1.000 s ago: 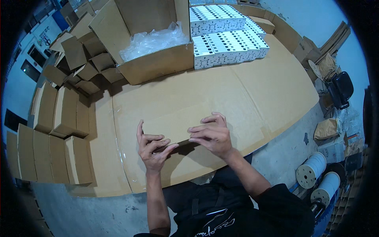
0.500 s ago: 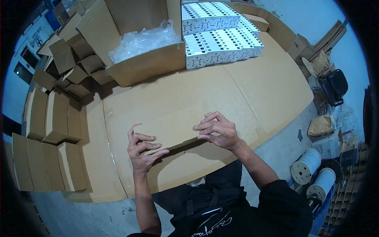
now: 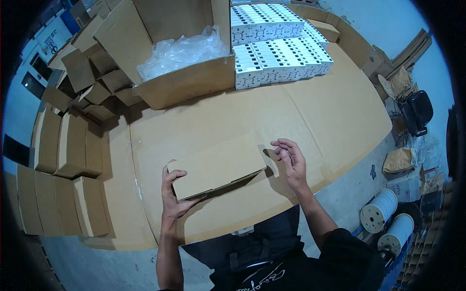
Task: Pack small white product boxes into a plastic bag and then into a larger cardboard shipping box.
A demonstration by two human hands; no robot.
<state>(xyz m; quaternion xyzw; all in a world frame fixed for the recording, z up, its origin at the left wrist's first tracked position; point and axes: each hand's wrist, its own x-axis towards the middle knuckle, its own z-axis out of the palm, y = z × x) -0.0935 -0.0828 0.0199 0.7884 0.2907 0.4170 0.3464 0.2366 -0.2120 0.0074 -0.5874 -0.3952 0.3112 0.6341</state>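
A plain brown cardboard box with its lid down lies slightly aslant in front of me, low over the cardboard-covered table. My left hand grips its left end, the thumb along the near edge and the fingers around the far side. Off the box's right end, my right hand is raised with loosely bent fingers and holds nothing. A dark shadow falls under the box's near edge, so I cannot tell if it rests fully on the table.
A large open carton with clear plastic bags stands at the back. Beside it are stacked white printed boxes. Brown boxes line the left side, with open ones piled behind. Cable spools stand at lower right.
The right hand has let go of the box and moved right. The box, edge-on before, now shows its broad top; the left hand still holds its left end.
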